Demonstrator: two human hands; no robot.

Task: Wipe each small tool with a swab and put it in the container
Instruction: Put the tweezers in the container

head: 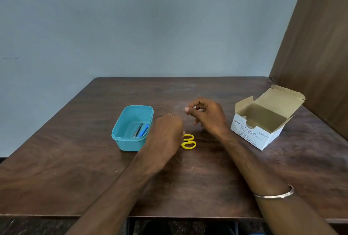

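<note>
Dark brown wood-grain surface: carries all items below.

White cardboard alcohol-swab box, flaps open, far right, well apart from the rest.

Teal rectangular plastic container, left of centre; holds metal tweezers and a blue-handled tool.

Left hand: curled, knuckles up, just beside the container; it covers the blades of the scissors, so whether it grips them cannot be told.

Right hand: raised, thumb and forefinger pinched narrow; a swab between them is too small to confirm.

Yellow-handled small scissors: handles showing at the left hand's right edge, lying on the surface, not yet in the container.

Handling note: likely the scissors' wiping step. Best steadied by the handles, blades wiped along both faces, then laid in beside the tweezers.
</note>
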